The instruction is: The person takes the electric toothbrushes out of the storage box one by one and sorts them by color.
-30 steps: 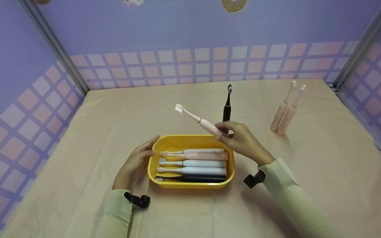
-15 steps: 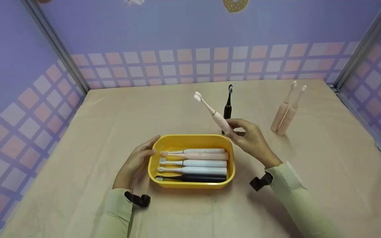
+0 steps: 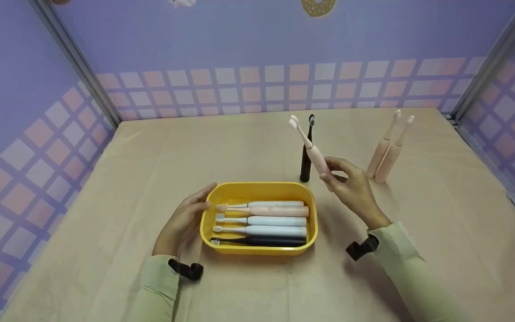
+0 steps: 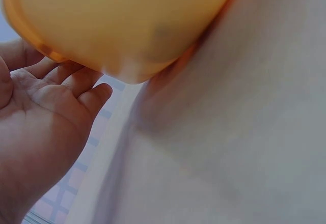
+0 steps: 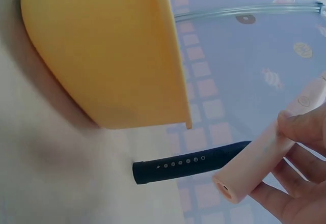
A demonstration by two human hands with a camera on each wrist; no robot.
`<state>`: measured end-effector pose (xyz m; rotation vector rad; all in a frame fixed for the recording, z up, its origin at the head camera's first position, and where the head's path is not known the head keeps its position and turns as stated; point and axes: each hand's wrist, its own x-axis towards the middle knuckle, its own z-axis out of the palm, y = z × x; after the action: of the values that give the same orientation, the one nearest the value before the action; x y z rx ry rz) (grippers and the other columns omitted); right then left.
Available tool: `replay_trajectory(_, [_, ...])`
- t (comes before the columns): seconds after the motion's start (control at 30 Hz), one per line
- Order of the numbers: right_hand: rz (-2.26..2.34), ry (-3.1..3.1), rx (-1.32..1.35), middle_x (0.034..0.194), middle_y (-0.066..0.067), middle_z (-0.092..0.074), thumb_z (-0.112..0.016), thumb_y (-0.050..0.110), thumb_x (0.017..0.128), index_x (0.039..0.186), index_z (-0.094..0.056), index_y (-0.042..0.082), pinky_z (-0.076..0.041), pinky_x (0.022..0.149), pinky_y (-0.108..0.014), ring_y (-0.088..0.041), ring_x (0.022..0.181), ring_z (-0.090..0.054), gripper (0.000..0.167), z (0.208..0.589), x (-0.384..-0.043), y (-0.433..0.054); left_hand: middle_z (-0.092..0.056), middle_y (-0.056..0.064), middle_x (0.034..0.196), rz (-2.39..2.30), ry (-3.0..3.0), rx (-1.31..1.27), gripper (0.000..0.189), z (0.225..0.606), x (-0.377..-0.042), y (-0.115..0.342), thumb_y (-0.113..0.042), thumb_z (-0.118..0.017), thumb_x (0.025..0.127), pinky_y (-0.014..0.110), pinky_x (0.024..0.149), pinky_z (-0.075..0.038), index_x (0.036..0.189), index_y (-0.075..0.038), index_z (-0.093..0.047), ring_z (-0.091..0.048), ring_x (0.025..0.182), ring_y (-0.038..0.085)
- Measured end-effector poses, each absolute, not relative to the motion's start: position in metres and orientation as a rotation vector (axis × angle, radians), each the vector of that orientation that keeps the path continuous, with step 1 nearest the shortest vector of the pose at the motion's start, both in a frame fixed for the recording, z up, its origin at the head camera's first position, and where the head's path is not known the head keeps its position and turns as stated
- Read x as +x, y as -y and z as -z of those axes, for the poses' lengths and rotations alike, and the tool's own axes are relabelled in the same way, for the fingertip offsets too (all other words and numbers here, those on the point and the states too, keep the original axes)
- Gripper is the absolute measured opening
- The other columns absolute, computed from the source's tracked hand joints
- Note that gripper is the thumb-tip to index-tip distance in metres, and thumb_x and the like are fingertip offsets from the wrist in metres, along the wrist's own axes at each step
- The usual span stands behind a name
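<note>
Purple walls [image 3: 239,40] edge a beige table [image 3: 172,152]; left fingers [image 3: 201,193] grip a tub [image 3: 257,251], right fingers [image 3: 344,164] pinch a pink toothbrush [image 3: 317,159].

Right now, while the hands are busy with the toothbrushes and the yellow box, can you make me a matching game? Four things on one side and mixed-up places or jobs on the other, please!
Things:
1. Left hand
2. Right hand
3. Dark toothbrush lying down
4. Two standing pink toothbrushes

Places and jobs:
A. Inside the yellow box, at the near side
B. Holding a pale pink toothbrush in the air
C. On the table, off to the right, side by side
D. Holding the left end of the yellow box

Right pairs: 1-D, 2-B, 3-A, 4-C
</note>
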<state>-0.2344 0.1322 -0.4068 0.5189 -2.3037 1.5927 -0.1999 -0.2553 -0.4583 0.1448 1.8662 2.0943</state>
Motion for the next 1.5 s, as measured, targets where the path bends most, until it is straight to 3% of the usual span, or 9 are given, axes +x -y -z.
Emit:
replay_trajectory(0.27, [-1.65, 2.269, 0.399, 0.114, -0.017, -0.065, -0.067, 0.001, 0.086, 0.12, -0.064, -0.003, -0.053, 0.089, -0.019, -0.007, 0.1, -0.059, 0.035, 0.411, -0.237, -0.143, -0.019, 0.003, 0.161, -2.056, -1.923, 0.129, 0.06, 0.459, -0.201, 0.256, -0.007, -0.039, 0.097, 0.035, 0.116, -0.03, 0.154, -0.014, -0.024, -0.026, 0.146, 0.023])
replay_trajectory(0.77, [-1.593, 2.267, 0.3, 0.119, -0.014, -0.062, -0.065, 0.004, 0.088, 0.124, -0.059, -0.003, -0.049, 0.09, -0.012, 0.0, 0.106, -0.055, 0.038, 0.422, -0.241, -0.17, -0.015, 0.005, 0.162, -2.073, -1.89, 0.183, 0.06, 0.457, -0.203, 0.256, -0.005, -0.038, 0.098, 0.038, 0.118, -0.023, 0.155, -0.009, -0.019, -0.019, 0.148, 0.022])
replay_trajectory(1.03, [-1.616, 2.311, 0.217, 0.122, -0.014, -0.061, -0.064, 0.008, 0.09, 0.128, -0.057, -0.002, -0.049, 0.1, -0.03, 0.001, 0.109, -0.054, 0.04, 0.429, -0.242, -0.178, -0.018, 0.005, 0.161, -2.077, -1.891, 0.173, 0.059, 0.458, -0.202, 0.257, -0.005, -0.038, 0.098, 0.034, 0.115, -0.031, 0.154, -0.011, -0.021, -0.025, 0.146, 0.024])
replay_trajectory(1.27, [-1.64, 2.284, 0.173, 0.122, -0.022, -0.061, -0.064, 0.005, 0.089, 0.13, -0.055, -0.005, -0.046, 0.091, -0.009, 0.007, 0.101, -0.056, 0.043, 0.432, -0.243, -0.187, -0.02, 0.006, 0.161, -2.093, -1.869, 0.178, 0.058, 0.458, -0.201, 0.257, -0.006, -0.04, 0.099, 0.028, 0.108, -0.041, 0.154, -0.011, -0.022, -0.03, 0.144, 0.026])
replay_trajectory(1.5, [-1.598, 2.284, 0.106, 0.119, -0.019, -0.063, -0.064, 0.006, 0.09, 0.127, -0.058, -0.004, -0.048, 0.095, -0.015, 0.006, 0.101, -0.057, 0.039, 0.435, -0.246, -0.199, -0.017, 0.007, 0.161, -2.098, -1.874, 0.186, 0.059, 0.461, -0.202, 0.257, -0.008, -0.041, 0.098, 0.029, 0.11, -0.037, 0.154, -0.011, -0.022, -0.026, 0.145, 0.025])
